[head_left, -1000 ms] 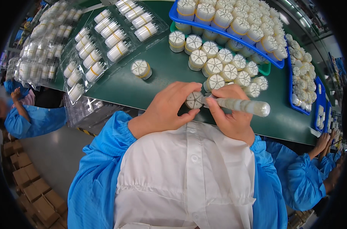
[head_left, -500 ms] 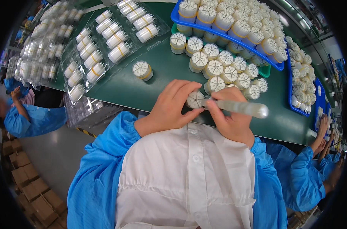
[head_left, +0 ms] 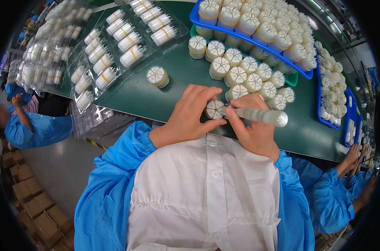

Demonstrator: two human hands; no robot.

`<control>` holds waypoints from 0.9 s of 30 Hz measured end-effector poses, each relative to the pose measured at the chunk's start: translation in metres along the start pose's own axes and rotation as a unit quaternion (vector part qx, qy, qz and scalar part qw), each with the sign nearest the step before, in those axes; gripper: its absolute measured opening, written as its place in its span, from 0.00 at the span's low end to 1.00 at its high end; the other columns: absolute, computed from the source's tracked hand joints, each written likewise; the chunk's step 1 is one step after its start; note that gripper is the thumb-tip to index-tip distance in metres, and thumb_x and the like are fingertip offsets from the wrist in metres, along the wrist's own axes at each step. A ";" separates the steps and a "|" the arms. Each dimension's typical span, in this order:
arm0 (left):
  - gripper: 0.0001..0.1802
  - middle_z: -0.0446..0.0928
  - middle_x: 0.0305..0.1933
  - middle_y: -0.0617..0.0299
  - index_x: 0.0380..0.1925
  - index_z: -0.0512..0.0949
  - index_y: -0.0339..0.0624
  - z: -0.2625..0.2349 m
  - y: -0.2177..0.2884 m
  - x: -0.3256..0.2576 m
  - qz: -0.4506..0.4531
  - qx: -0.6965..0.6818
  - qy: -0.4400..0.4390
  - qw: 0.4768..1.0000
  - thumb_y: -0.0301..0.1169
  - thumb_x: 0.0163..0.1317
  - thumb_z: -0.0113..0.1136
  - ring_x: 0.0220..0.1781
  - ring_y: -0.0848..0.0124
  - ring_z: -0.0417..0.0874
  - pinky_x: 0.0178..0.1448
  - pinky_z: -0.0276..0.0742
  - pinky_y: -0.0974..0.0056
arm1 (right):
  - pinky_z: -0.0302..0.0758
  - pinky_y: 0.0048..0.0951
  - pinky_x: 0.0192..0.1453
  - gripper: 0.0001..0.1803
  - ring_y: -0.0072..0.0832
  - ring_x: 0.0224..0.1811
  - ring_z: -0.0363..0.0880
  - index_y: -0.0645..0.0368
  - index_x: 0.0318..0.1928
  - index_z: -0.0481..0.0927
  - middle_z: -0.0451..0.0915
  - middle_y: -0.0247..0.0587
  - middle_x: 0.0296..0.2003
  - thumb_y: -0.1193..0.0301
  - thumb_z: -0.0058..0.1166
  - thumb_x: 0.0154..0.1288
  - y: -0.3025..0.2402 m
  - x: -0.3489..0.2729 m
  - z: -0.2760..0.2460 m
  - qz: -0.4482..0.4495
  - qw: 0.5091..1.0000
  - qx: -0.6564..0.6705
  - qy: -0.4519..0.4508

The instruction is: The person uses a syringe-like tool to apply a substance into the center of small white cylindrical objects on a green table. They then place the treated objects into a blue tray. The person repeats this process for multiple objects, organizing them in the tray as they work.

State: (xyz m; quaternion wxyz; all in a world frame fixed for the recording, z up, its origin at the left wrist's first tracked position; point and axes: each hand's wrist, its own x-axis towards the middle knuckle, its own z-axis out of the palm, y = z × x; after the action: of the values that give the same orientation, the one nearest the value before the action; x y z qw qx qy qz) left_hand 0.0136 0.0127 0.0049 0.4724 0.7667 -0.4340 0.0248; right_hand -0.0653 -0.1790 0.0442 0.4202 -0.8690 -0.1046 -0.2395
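Near the table's front edge, a small round bundle of white wedge-shaped pieces (head_left: 215,109) stands with its segmented top up. My left hand (head_left: 192,109) curls round its left side, thumb and fingers closed on it. In my right hand (head_left: 253,125) is a tool with a thick translucent whitish handle (head_left: 270,117), its handle end pointing right. The tool's tip meets the bundle's right edge; my fingers partly hide it. One similar bundle with a yellow band (head_left: 157,76) stands alone to the left. Several more banded bundles (head_left: 236,75) stand close together just beyond my right hand.
A blue tray (head_left: 257,39) packed with bundles sits over a green tray (head_left: 291,79) at the back. Clear plastic trays (head_left: 146,45) of banded white pieces lie at the left. Another blue tray (head_left: 328,122) stands right. Co-workers in blue sleeves (head_left: 41,130) are on both sides.
The tool's handle end has shifted slightly left and tilted a little. Both hands stay around the same bundle; the view has shifted slightly.
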 end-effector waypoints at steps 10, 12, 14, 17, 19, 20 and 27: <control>0.35 0.80 0.58 0.56 0.61 0.72 0.39 -0.004 0.000 0.002 0.010 -0.085 -0.033 0.996 0.23 0.50 0.69 0.57 0.52 0.77 0.57 0.78 0.53 | 0.75 0.31 0.30 0.10 0.32 0.28 0.81 0.64 0.41 0.84 0.81 0.42 0.33 0.77 0.71 0.60 -0.002 0.004 -0.002 0.005 1.000 -0.002 0.003; 0.35 0.80 0.58 0.56 0.62 0.72 0.39 -0.007 0.001 0.003 0.004 -0.088 -0.039 0.995 0.24 0.50 0.69 0.58 0.52 0.77 0.57 0.77 0.52 | 0.75 0.31 0.30 0.10 0.32 0.28 0.81 0.64 0.42 0.84 0.81 0.41 0.33 0.77 0.71 0.60 -0.002 0.004 0.001 -0.001 1.000 0.003 0.007; 0.35 0.80 0.57 0.56 0.62 0.72 0.38 -0.008 0.002 0.005 0.002 -0.090 -0.042 0.995 0.25 0.51 0.70 0.58 0.52 0.77 0.58 0.77 0.52 | 0.76 0.32 0.31 0.11 0.33 0.28 0.81 0.64 0.42 0.84 0.81 0.42 0.33 0.77 0.71 0.60 -0.002 0.005 0.002 0.005 1.000 0.004 0.002; 0.36 0.80 0.57 0.56 0.62 0.72 0.39 -0.002 0.001 0.001 -0.020 -0.022 0.015 0.999 0.26 0.50 0.72 0.57 0.52 0.77 0.59 0.76 0.52 | 0.77 0.32 0.32 0.11 0.35 0.30 0.83 0.63 0.42 0.84 0.81 0.43 0.34 0.77 0.71 0.60 -0.004 0.004 0.000 0.017 1.000 -0.002 -0.009; 0.37 0.80 0.57 0.56 0.62 0.72 0.39 -0.005 0.001 0.000 -0.020 -0.020 -0.002 1.000 0.26 0.49 0.73 0.56 0.53 0.77 0.58 0.77 0.53 | 0.78 0.33 0.33 0.12 0.36 0.31 0.83 0.64 0.43 0.84 0.81 0.44 0.34 0.77 0.71 0.60 -0.003 0.002 0.000 0.009 1.000 -0.006 0.000; 0.37 0.80 0.57 0.57 0.62 0.72 0.39 -0.006 0.001 -0.002 -0.024 -0.017 -0.010 1.000 0.26 0.49 0.74 0.56 0.53 0.77 0.58 0.77 0.53 | 0.78 0.33 0.34 0.11 0.36 0.31 0.83 0.64 0.43 0.84 0.81 0.44 0.34 0.77 0.71 0.60 -0.003 0.002 -0.001 0.001 1.000 -0.004 0.011; 0.37 0.80 0.57 0.58 0.62 0.72 0.39 -0.007 -0.003 0.000 0.000 -0.081 -0.022 0.997 0.26 0.48 0.74 0.55 0.54 0.77 0.58 0.77 0.54 | 0.79 0.33 0.34 0.10 0.36 0.33 0.84 0.64 0.42 0.84 0.82 0.44 0.34 0.77 0.70 0.61 -0.002 0.004 0.001 0.006 1.000 0.010 0.011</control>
State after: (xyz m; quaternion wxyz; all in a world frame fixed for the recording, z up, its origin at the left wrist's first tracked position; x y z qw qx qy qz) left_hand 0.0185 0.0184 0.0069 0.5232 0.7266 -0.4446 -0.0270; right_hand -0.0626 -0.1769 0.0469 0.4314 -0.8627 -0.0967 -0.2455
